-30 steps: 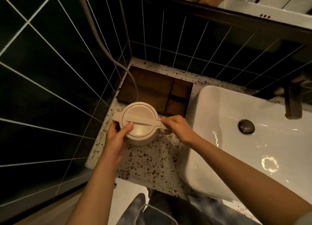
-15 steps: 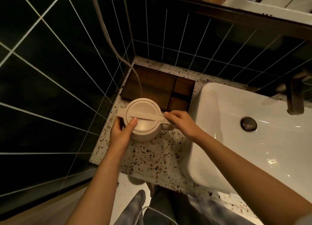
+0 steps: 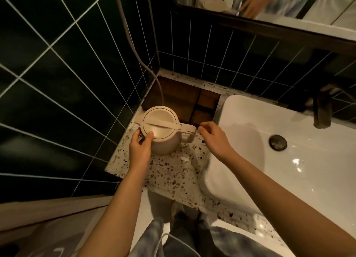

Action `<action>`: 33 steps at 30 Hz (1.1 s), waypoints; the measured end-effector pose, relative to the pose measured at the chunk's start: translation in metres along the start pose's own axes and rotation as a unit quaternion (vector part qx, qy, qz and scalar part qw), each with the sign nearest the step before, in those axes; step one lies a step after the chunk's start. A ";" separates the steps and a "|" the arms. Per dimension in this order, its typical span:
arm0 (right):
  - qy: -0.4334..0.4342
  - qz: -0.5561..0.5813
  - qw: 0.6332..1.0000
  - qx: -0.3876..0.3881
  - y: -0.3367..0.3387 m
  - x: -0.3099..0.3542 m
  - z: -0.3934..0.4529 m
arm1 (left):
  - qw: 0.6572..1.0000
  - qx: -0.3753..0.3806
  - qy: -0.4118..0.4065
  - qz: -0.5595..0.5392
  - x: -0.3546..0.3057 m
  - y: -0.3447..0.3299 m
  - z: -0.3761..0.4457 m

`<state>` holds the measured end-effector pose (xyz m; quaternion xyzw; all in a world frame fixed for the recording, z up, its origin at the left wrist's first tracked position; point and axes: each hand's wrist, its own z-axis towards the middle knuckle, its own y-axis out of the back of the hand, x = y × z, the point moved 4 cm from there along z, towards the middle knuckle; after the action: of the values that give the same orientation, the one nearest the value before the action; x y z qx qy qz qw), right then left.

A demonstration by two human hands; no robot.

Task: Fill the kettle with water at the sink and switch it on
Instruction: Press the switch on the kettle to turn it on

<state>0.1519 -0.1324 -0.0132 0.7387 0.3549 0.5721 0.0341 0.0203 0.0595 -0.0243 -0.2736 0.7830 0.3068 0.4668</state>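
Tabletop [image 3: 173,177] of speckled terrazzo, dark green tiled walls [image 3: 57,83] on two sides. My left hand [image 3: 139,148] wraps the cream kettle [image 3: 161,129], thumb on the lid's edge; kettle stands on the tabletop, lid closed. My right hand [image 3: 213,139] hangs loosely open just beside the handle, holding nothing. White sink [image 3: 240,122] to the right. Wooden tray [image 3: 183,100] behind the kettle; cord [image 3: 134,50] runs up the corner. Mirror [image 3: 269,2] above.
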 end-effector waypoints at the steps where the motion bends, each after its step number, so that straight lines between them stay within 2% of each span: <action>1: 0.000 -0.001 1.000 0.004 0.004 -0.003 -0.006 | 1.000 -0.005 0.000 0.000 0.000 -0.001 -0.006; 5: 0.008 0.002 1.000 0.027 0.016 -0.016 -0.033 | 1.000 -0.021 0.006 -0.003 0.005 -0.003 -0.027; 10: 0.020 -0.012 0.998 0.052 0.022 -0.024 -0.057 | 0.999 -0.002 0.008 0.035 0.012 -0.008 -0.048; 15: 0.029 -0.065 0.993 0.093 0.010 -0.022 -0.060 | 0.979 -0.058 -0.091 0.170 -0.004 -0.015 -0.060; 18: 0.051 -0.129 0.984 0.109 -0.004 -0.013 -0.055 | 0.940 -0.041 -0.166 0.294 -0.012 -0.022 -0.058; 22: 0.073 -0.228 0.961 0.141 -0.032 -0.006 -0.041 | 0.855 -0.026 -0.250 0.454 -0.018 -0.034 -0.046; 24: 0.057 -0.322 0.929 0.176 -0.048 -0.013 -0.033 | 0.809 -0.005 -0.284 0.515 -0.017 -0.041 -0.039; 26: 0.057 -0.428 0.876 0.216 -0.063 -0.020 -0.028 | 0.774 0.011 -0.297 0.559 -0.013 -0.044 -0.032; 28: 0.049 -0.492 0.834 0.244 -0.075 -0.029 -0.022 | 0.760 0.014 -0.306 0.573 -0.008 -0.044 -0.026; 30: 0.018 -0.520 0.810 0.270 -0.085 -0.037 -0.016 | 0.756 0.014 -0.320 0.571 -0.003 -0.045 -0.022; 33: -0.021 -0.502 0.818 0.281 -0.093 -0.045 -0.010 | 0.747 0.004 -0.342 0.569 0.002 -0.046 -0.018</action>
<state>0.0941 -0.0919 -0.0897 0.4472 0.8210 0.3357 0.1154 0.0420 0.0154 -0.0299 0.3483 0.5824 0.5856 0.4433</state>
